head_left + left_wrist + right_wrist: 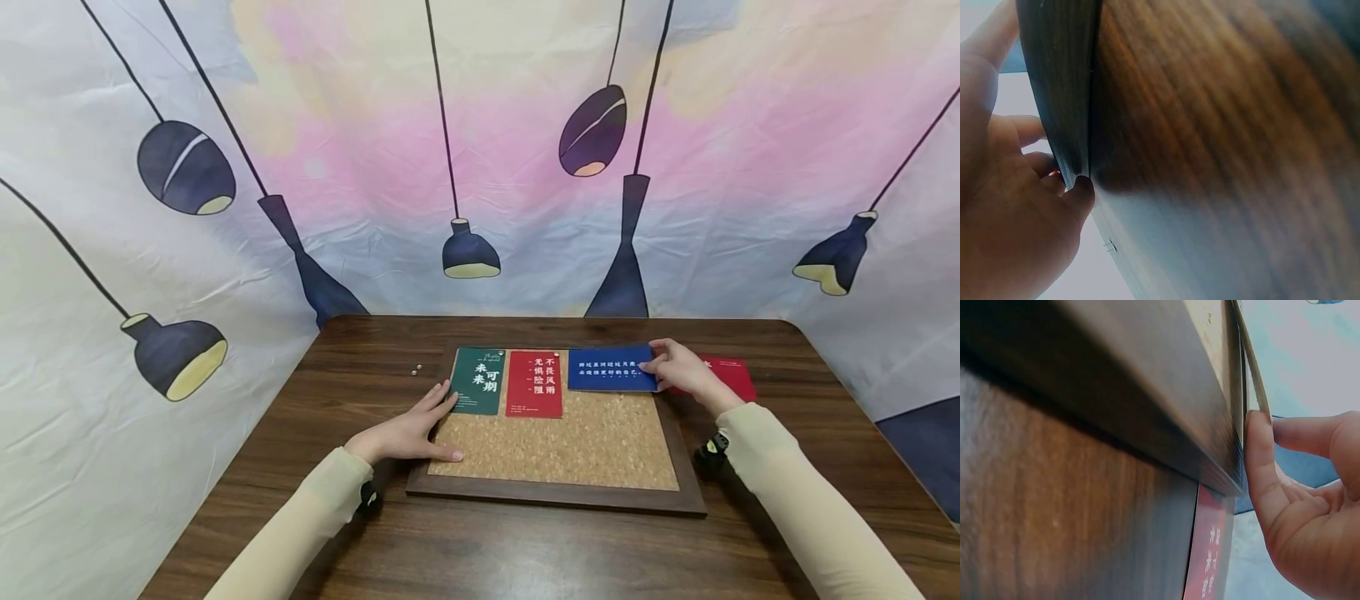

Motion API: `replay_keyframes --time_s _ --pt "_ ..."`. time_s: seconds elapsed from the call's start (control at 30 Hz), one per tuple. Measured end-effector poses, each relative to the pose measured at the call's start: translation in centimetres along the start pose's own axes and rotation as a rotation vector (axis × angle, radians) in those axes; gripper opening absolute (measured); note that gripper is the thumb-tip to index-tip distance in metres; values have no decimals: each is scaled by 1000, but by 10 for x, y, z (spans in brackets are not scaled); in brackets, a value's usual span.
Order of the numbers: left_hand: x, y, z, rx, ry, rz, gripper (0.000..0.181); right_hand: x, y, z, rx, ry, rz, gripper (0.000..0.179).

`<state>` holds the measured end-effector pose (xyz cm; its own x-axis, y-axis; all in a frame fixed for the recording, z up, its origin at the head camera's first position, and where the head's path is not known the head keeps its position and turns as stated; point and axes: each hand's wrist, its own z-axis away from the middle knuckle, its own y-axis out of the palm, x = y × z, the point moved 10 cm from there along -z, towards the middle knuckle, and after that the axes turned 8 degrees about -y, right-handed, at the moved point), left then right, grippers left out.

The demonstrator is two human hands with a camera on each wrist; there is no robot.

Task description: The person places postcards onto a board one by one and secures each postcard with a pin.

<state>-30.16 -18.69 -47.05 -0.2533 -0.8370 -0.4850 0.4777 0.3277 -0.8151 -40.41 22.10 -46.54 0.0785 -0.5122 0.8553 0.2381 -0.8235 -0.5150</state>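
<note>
- Blue card [606, 379]: at board's [555, 450] far-right corner, long axis along far edge.
- Right hand [688, 375], nearer, pinches its right end; card extends left.
- Left hand [408, 429]: fingers straight, over left edge.

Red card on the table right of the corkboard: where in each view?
Head: red card right of the board's dark frame, partly behind the right hand.
Left wrist: not visible.
Right wrist: bottom, just right of centre, cut off by the lower edge.
Shared landmark: that frame, in all three.
</note>
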Motion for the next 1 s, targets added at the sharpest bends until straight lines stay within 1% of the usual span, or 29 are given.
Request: replay_keyframes --time_s 0.1,0.27,0.47,0.83,1.0 --pt "0 0 0 0 3 1 105 2 3 0 -4 -4 29 65" --pt "0 0 0 3 2 9 105 8 5 -1 -5 -30 121 62" --pt "1 -1 0 -1 4 9 105 14 9 -3 16 -59 211 60" --pt "2 0 0 -2 2 9 105 18 9 -4 10 -81 275 61" --pt "2 1 0 8 -4 18 105 19 7 -3 7 -69 279 61"
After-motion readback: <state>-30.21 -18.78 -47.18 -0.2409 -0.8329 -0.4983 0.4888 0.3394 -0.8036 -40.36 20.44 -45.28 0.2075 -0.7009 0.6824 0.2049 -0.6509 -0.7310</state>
